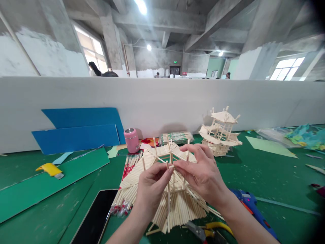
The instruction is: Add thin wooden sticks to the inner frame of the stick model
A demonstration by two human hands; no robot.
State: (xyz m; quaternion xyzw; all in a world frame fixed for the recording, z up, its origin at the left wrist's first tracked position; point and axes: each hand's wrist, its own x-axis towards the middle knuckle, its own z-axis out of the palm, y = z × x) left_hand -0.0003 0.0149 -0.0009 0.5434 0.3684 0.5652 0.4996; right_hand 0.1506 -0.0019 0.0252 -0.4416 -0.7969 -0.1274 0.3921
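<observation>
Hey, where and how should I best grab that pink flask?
Grip the pink flask around its rounded body, probably from the near left: it stands upright, with the white partition behind and the stick structure at its near right.

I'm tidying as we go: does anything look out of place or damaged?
Nothing is clearly damaged. A few sticks jut past the lower-right edge of the stick model; whether they're loose is unclear. At far right, crumpled blue-green material lies heaped, unlike the flat blue boards at left.
</observation>
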